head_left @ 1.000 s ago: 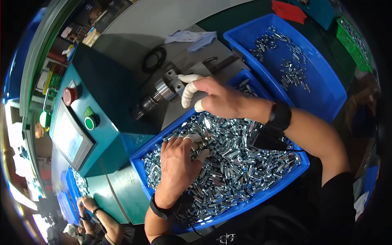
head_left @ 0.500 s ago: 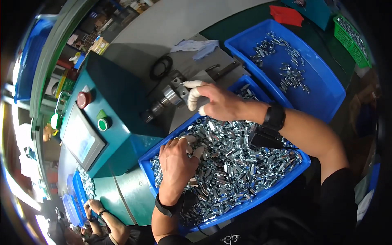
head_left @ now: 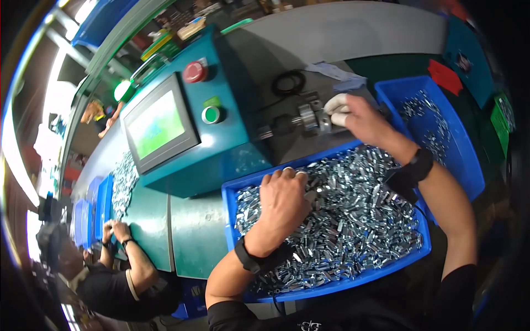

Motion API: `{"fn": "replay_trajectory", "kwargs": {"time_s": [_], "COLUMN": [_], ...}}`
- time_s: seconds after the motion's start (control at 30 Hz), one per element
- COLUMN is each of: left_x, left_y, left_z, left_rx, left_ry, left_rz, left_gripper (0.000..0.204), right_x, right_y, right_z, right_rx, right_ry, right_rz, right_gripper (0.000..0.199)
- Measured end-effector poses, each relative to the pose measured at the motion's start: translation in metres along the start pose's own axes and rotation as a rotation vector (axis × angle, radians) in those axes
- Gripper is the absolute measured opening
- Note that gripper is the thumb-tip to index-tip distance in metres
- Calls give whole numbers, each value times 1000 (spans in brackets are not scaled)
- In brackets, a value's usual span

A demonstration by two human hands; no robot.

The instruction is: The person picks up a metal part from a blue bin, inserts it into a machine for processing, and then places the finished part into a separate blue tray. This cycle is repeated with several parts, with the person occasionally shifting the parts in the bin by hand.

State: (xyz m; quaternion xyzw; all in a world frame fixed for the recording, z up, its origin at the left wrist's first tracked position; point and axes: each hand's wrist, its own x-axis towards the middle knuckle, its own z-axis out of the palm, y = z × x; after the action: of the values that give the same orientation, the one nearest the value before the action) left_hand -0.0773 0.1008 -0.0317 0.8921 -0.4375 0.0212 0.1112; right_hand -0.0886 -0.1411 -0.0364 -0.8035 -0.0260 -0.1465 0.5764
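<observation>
My left hand (head_left: 283,201) is over the left part of a blue bin (head_left: 234,220) heaped with small shiny metal pieces (head_left: 342,220). Its fingers curl downward, with pale covers on the tips; whatever they hold is hidden. Beyond the bin, my right hand (head_left: 364,122) reaches to a round metal fixture (head_left: 309,117) on a teal machine (head_left: 221,157). Its white-covered thumb and fingers are bent close together against the fixture's right side. Any piece between them is too small or covered to make out.
The machine carries a lit screen (head_left: 154,124), a red button (head_left: 195,71) and a green button (head_left: 210,115). A second blue bin (head_left: 469,165) with scattered pieces stands at right. A cloth (head_left: 337,73) and coiled black cable (head_left: 288,83) lie behind. Another person (head_left: 116,287) works at left.
The view has swung, so the machine and bins sit farther right. My right fingers, spread beside the fixture before, are now drawn together against it. My left hand stays over the metal pieces.
</observation>
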Motion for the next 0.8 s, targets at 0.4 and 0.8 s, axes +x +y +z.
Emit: {"fn": "replay_trajectory", "kwargs": {"time_s": [0.4, 0.8], "left_x": [-2, -2], "left_y": [-10, -9], "left_z": [-1, -13], "left_rx": [38, 0], "left_ry": [-67, -92], "left_rz": [-48, 58], "left_gripper": [24, 18], "right_x": [27, 7], "right_y": [-17, -13], "right_z": [11, -57], "right_rx": [-770, -1118], "right_ry": [205, 468], "right_rz": [-6, 71], "right_gripper": [26, 25]}}
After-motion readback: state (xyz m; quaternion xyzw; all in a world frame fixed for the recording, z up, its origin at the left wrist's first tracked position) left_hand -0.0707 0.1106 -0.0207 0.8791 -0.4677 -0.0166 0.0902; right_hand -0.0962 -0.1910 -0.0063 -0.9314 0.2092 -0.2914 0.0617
